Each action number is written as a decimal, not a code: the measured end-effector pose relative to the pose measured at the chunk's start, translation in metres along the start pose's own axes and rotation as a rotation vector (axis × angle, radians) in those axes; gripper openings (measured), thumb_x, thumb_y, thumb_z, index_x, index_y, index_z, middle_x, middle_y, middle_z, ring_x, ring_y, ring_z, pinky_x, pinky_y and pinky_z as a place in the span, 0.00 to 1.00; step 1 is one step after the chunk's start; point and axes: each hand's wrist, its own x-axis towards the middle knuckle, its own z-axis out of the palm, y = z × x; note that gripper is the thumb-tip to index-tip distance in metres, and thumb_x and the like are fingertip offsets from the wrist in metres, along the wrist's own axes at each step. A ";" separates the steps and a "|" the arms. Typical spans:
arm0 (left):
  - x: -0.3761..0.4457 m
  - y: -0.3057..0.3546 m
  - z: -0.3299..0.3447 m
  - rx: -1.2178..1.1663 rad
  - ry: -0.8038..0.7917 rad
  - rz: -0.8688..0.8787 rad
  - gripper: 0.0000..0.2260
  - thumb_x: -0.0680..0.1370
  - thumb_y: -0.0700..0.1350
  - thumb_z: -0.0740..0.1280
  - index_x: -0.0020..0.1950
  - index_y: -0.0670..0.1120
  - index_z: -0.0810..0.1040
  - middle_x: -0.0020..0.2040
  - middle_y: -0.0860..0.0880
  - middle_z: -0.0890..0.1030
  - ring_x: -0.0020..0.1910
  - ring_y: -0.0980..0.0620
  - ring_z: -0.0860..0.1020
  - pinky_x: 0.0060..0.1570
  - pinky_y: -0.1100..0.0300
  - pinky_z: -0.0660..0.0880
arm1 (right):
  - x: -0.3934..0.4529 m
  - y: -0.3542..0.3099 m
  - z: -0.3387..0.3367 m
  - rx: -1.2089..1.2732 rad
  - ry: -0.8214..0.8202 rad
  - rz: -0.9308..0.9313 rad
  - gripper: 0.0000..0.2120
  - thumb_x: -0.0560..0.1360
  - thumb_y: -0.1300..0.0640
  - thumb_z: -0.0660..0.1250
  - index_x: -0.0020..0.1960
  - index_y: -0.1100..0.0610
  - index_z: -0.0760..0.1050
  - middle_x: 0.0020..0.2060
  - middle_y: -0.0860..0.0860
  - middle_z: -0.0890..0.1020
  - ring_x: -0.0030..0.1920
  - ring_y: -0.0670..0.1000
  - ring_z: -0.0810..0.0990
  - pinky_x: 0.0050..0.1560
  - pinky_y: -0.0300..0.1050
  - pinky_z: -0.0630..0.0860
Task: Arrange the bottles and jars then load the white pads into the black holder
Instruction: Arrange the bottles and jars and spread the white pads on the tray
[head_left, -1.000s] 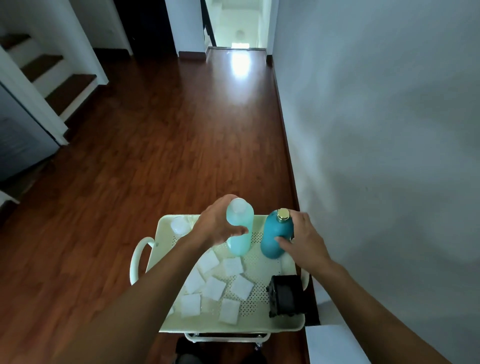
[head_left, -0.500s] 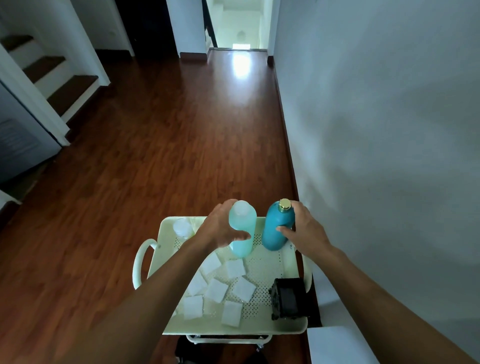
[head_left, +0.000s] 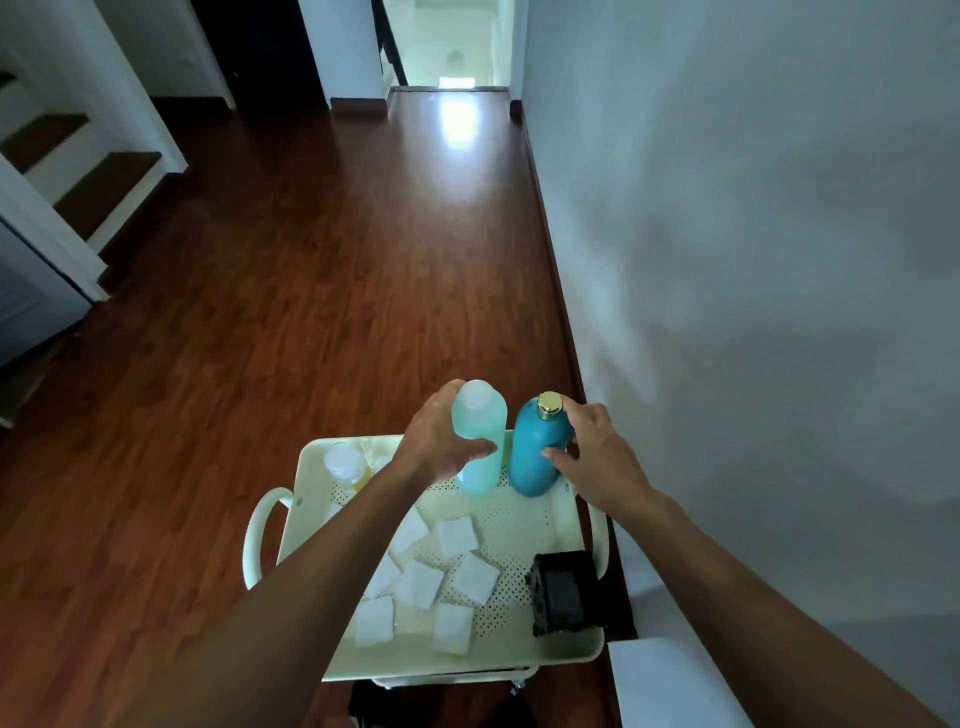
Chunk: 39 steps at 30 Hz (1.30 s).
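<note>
gripped side by side at the far edge of the pale cream perforated metal cart tray (head_left: 524, 525): a tall translucent pale-aqua plastic bottle (head_left: 480, 441) with the left hand (head_left: 441, 441) wrapped round its upper body, and a rounder opaque teal bottle with a gold cap (head_left: 535, 452) with the right hand (head_left: 597, 457) curled round its right flank, thumb across the front. both upright, bases on or just above the tray, nearly touching; probably being lined up in a back row, out of the way of the pad work.

scattered flat on the near half, seven or so square white cotton pads (head_left: 457, 535), some overlapping, none loaded yet. near the right corner, well apart from the bottles, the small black rectangular holder (head_left: 566, 592), interior too dark to read.

at the far left corner, a small clear jar with a white lid and yellowish contents (head_left: 345, 465), partly behind the left forearm and apart from the bottle pair, likely next to be lined up. right side hemmed in by a grey wall (head_left: 753, 260). beyond, a dark red wooden floor (head_left: 311, 260).
</note>
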 end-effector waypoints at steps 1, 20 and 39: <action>0.001 0.001 0.002 -0.003 -0.001 0.002 0.35 0.63 0.48 0.82 0.66 0.57 0.69 0.60 0.54 0.74 0.58 0.48 0.73 0.51 0.52 0.79 | 0.000 0.001 0.000 0.006 -0.002 -0.003 0.34 0.76 0.50 0.71 0.76 0.46 0.57 0.66 0.49 0.68 0.60 0.49 0.76 0.60 0.44 0.76; 0.003 -0.021 -0.004 -0.093 -0.131 -0.077 0.48 0.64 0.47 0.83 0.77 0.51 0.61 0.70 0.52 0.72 0.65 0.50 0.74 0.57 0.54 0.76 | -0.027 -0.007 0.002 0.071 0.053 0.035 0.09 0.78 0.53 0.69 0.50 0.48 0.68 0.42 0.44 0.77 0.40 0.43 0.78 0.39 0.35 0.74; -0.006 -0.087 -0.095 0.365 0.076 -0.063 0.16 0.74 0.53 0.74 0.61 0.53 0.79 0.59 0.55 0.78 0.56 0.55 0.77 0.57 0.51 0.76 | -0.021 -0.078 0.060 -0.034 -0.177 -0.329 0.08 0.77 0.57 0.68 0.56 0.52 0.76 0.51 0.46 0.80 0.45 0.45 0.80 0.45 0.42 0.78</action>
